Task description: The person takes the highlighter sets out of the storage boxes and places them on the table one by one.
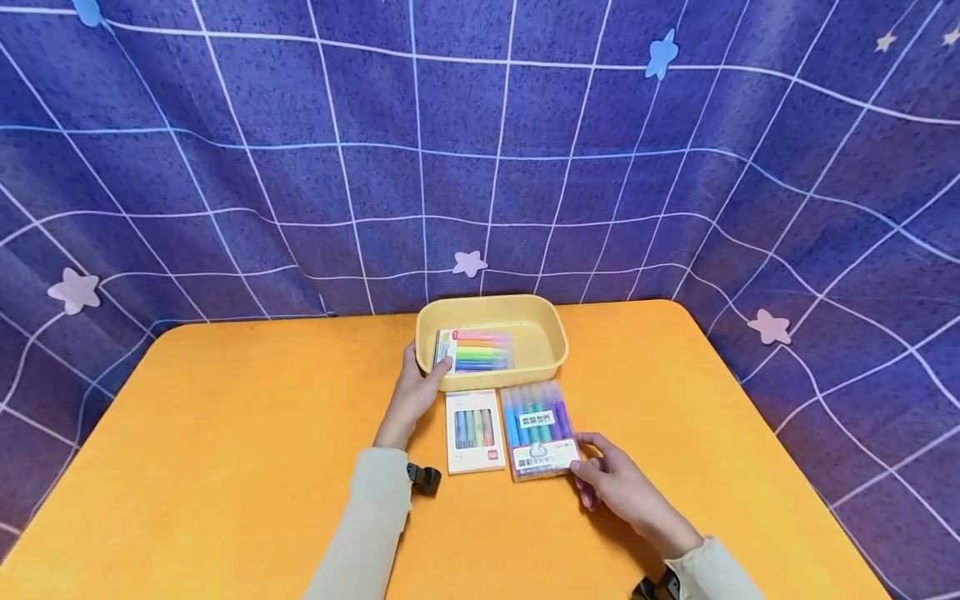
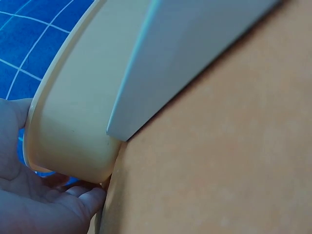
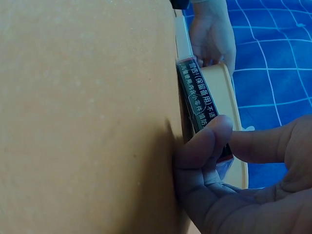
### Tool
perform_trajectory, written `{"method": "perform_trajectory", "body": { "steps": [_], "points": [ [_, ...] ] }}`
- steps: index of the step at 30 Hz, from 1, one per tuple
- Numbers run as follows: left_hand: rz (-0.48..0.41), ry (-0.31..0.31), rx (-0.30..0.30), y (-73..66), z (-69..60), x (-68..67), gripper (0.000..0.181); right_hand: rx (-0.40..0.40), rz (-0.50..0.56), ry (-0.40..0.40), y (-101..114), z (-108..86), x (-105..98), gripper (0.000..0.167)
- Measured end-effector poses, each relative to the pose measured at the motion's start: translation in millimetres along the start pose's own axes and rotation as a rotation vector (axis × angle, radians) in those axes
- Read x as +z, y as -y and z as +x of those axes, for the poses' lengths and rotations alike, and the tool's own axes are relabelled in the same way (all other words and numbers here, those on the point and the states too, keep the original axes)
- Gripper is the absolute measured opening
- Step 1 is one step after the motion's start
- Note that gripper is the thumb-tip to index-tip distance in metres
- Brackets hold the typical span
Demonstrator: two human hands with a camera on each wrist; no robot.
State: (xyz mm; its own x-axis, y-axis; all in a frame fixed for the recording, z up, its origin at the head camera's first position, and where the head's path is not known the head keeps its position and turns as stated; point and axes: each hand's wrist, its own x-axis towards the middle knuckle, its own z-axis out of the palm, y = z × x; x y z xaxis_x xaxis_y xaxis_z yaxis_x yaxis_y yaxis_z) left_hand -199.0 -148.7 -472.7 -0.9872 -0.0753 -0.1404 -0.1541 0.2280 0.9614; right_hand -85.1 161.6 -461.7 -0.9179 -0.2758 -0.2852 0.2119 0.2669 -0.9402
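My left hand (image 1: 411,393) grips the left end of a pale yellow plastic basin (image 1: 536,337), its thumb over the rim and its fingers beneath the outside. Inside the basin, toward the left, lies a pack of rainbow-coloured pens (image 1: 482,352). My right hand (image 1: 618,482) pinches the lower right corner of a clear pack of blue, green and purple markers (image 1: 538,429) between thumb and fingers. In the right wrist view, the dark printed edge of that marker pack (image 3: 197,95) shows beside the fingers. The marker pack lies just in front of the basin.
To the left of the marker pack lies a white box of pens (image 1: 475,460) with a window, close to the basin's front. All stands on an orange table (image 1: 247,450). A blue curtain (image 1: 360,183) with a grid and stars hangs behind and at the sides.
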Motion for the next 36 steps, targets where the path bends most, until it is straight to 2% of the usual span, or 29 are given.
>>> {"method": "perform_trajectory", "body": {
  "steps": [6, 21, 30, 36],
  "points": [
    [-0.005, 0.000, 0.024, -0.1, 1.7, 0.7, 0.081, 0.006, -0.013, -0.024, -0.5, 0.0, -0.1, 0.048],
    [0.013, -0.002, -0.009, -1.5, -1.6, -0.5, 0.082, 0.044, -0.045, -0.016, 2.6, -1.7, -0.2, 0.050],
    [0.006, -0.004, 0.020, -0.9, 2.3, -1.1, 0.081, 0.045, -0.039, -0.020, 3.8, 0.0, -0.2, 0.051],
    [0.007, -0.003, 0.002, -0.1, 0.6, -0.4, 0.081, 0.044, -0.029, 0.002, 3.6, -2.4, -1.4, 0.052]
  ]
}}
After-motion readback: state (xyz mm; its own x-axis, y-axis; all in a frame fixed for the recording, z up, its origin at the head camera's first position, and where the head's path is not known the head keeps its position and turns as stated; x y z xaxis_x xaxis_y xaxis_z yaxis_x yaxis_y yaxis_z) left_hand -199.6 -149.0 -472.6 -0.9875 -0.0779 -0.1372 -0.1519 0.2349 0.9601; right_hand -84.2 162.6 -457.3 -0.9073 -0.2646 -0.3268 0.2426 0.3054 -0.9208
